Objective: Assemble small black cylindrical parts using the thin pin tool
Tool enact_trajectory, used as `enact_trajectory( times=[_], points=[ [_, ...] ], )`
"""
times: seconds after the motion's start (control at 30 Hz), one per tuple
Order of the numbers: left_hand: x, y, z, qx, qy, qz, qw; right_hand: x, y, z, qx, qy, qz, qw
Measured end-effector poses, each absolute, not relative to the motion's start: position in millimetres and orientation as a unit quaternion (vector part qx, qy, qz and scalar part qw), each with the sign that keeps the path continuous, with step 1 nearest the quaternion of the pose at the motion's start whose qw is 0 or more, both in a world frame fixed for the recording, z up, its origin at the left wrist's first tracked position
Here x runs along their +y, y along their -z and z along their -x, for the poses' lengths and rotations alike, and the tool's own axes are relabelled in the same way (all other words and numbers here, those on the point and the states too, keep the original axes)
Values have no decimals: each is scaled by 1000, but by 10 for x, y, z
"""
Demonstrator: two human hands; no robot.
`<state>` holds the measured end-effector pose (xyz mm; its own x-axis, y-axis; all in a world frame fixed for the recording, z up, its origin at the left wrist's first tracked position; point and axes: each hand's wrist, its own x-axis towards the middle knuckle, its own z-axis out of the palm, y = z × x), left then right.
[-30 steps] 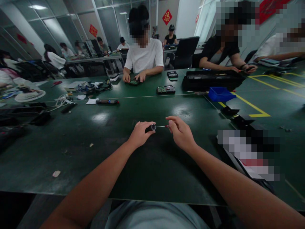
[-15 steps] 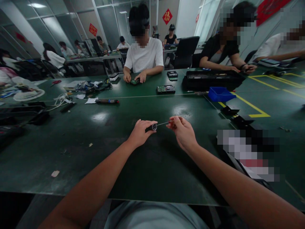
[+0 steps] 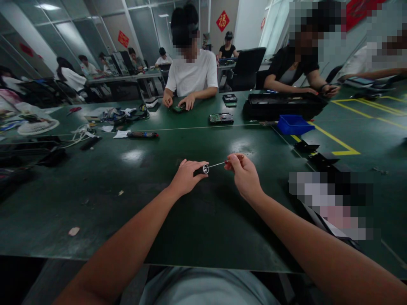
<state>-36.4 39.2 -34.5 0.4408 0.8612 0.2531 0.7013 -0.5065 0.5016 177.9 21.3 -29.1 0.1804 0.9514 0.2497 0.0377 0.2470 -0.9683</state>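
Observation:
My left hand (image 3: 187,176) is closed around a dark tool handle with a silver collar (image 3: 205,169), held just above the green table (image 3: 133,199). A thin metal bit (image 3: 216,164) runs from that collar to my right hand (image 3: 243,173), whose fingertips pinch its far end. The two hands are a short gap apart near the table's middle. Whether the bit sits inside the collar or just touches it I cannot tell.
A person in a white shirt (image 3: 192,76) sits across the table over a small board. A circuit board (image 3: 221,118), a black tray (image 3: 282,106), a blue bin (image 3: 294,125), a pen-like tool (image 3: 142,134) and cables (image 3: 82,133) lie farther off. Black parts (image 3: 321,159) sit to the right.
My right hand has lifted slightly and tilted the bit upward at its far end. My left hand has stayed put on the handle.

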Motion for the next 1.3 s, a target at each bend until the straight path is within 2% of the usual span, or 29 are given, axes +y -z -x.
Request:
enact_trajectory(
  times=[0.4,1.0,1.3],
  points=[
    [366,312,355,470,-247,-831,167,105,193,-1787,-607,-270,506,550],
    [364,332,356,469,-236,-839,143,40,100,-1785,-676,-192,496,509],
    [362,341,348,466,-242,-837,152,16,83,-1787,-666,-225,481,523]
  ],
)
